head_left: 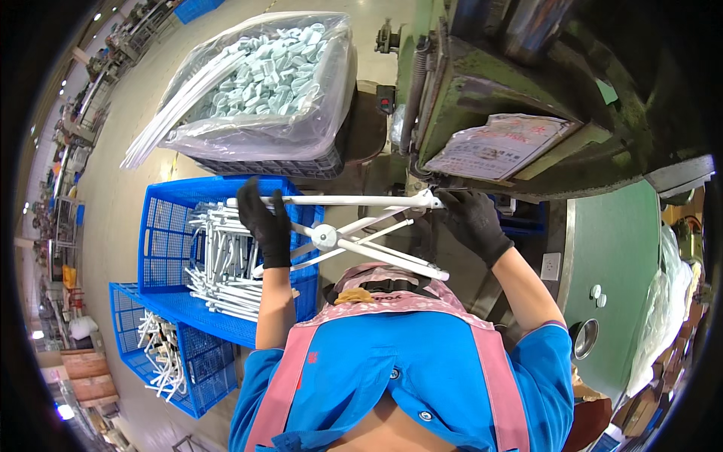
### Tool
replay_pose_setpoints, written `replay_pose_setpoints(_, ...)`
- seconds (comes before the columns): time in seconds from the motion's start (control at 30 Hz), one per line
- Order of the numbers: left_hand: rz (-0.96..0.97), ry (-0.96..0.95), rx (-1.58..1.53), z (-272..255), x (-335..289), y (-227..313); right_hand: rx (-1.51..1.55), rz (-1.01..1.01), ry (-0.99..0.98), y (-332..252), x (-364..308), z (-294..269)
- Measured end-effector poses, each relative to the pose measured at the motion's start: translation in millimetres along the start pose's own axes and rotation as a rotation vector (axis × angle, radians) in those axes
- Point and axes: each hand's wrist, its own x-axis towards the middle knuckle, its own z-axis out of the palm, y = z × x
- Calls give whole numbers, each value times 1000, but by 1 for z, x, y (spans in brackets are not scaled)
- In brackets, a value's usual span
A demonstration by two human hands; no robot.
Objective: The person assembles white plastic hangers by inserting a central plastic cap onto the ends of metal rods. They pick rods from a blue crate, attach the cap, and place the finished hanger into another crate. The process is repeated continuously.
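Note:
A white folding tube frame [354, 201] spans the space in front of my chest. Its thin tubes cross at a round white hub [324, 237]. My left hand [263, 224], in a black glove, is closed round the left end of the long upper tube. At the tube's right end, by a white joint piece, my black-gloved right hand [474, 224] grips the frame, its fingertips partly hidden. Under and beside my left hand, a blue plastic crate [162, 248] holds many loose white tubes [218, 256].
Beyond the crate, a plastic-lined dark crate [263, 167] holds pale green pieces [271, 71] and long white rods [184, 102]. A second blue crate [207, 369] stands lower left. A green machine [482, 98] looms at the upper right, beside a green worktable [602, 264].

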Motion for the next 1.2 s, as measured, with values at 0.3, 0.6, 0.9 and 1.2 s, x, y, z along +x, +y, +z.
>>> replay_pose_setpoints(0.3, 400, -445, -250, -9, 16, 49, 462, 5, -136, 33, 5, 29)
replay_pose_setpoints(0.6, 318, -589, -261, -20, 25, 51, 397, -18, -92, 30, 17, 32)
replay_pose_setpoints(0.9, 243, -713, -246, -23, 23, 51, 474, 217, -185, 43, 6, 51)
replay_pose_setpoints(1.2, 608, -656, -247, -48, 15, 5, 349, 326, -357, 2, -59, 31)
